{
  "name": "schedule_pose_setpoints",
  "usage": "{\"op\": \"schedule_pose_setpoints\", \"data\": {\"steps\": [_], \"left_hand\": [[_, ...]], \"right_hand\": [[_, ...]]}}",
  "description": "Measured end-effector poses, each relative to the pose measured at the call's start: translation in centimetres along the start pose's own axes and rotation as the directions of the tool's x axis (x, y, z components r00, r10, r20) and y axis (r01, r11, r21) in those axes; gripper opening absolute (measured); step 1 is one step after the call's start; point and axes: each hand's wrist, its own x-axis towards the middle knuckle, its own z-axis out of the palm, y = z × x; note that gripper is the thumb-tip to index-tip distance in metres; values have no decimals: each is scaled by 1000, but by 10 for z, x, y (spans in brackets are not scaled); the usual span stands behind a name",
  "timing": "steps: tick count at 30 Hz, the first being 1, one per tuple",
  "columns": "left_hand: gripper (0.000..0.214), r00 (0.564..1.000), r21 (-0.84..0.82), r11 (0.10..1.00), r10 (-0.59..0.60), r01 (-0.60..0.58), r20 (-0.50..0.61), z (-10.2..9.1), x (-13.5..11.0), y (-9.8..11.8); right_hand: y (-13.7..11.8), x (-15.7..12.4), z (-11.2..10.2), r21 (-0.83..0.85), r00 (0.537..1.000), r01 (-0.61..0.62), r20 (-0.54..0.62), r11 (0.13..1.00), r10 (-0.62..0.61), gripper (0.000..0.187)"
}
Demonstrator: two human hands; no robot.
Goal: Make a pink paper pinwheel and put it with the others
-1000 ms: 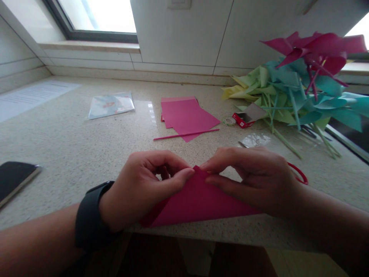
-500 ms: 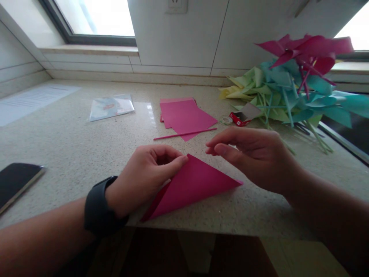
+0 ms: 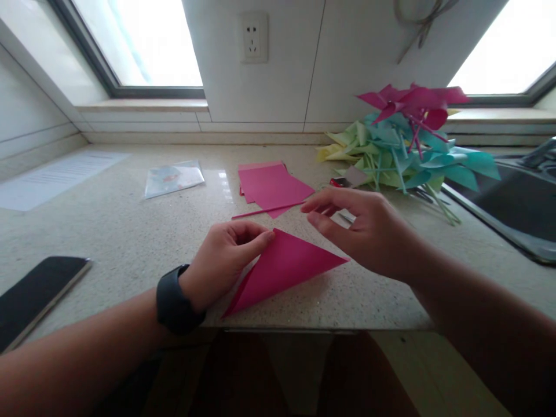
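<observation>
A pink sheet of paper [image 3: 286,269], folded into a triangle, rests near the counter's front edge. My left hand [image 3: 226,255], with a black watch on its wrist, pinches the triangle's top corner between thumb and fingers. To the right of the paper hovers my right hand [image 3: 365,231], thumb and fingers apart, touching nothing that I can see. A small pale thing shows through the gap behind its thumb, too hidden to name. Just beyond lie a thin pink stick [image 3: 256,214] and several loose pink sheets [image 3: 273,184].
Paper pinwheels [image 3: 417,139] in pink, blue, green and yellow are heaped at back right, beside a sink [image 3: 521,197]. A small red box [image 3: 340,182] sits by them. Leftward are a phone [image 3: 39,295], a clear packet [image 3: 174,178] and a printed sheet [image 3: 56,176].
The head view has shifted, bringing the wall socket and sink more fully into sight. My left hand still pinches the paper's corner; my right hand stays raised beside it.
</observation>
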Motion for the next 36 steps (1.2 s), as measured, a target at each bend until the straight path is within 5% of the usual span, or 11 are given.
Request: {"op": "schedule_pose_setpoints", "data": {"steps": [5,8,16,26,36], "left_hand": [[20,996,-54,995,84,-85,-23,3,-6,2],[17,990,-12,990,140,-140,-33,5,-11,0],[18,986,28,986,162,-162,-32,9,-17,-1],[23,982,86,983,152,-162,110,7,-21,7],[18,983,176,967,178,-183,46,11,-32,10]], "right_hand": [[-11,-2,-1,138,939,-173,323,975,121,28],[-12,-3,-1,228,902,-239,411,944,129,26],[-21,-4,-8,191,875,-271,458,943,158,27],[-35,-2,-27,78,827,-225,542,971,149,20],[-41,-5,-32,-12,820,-211,541,977,184,20]]}}
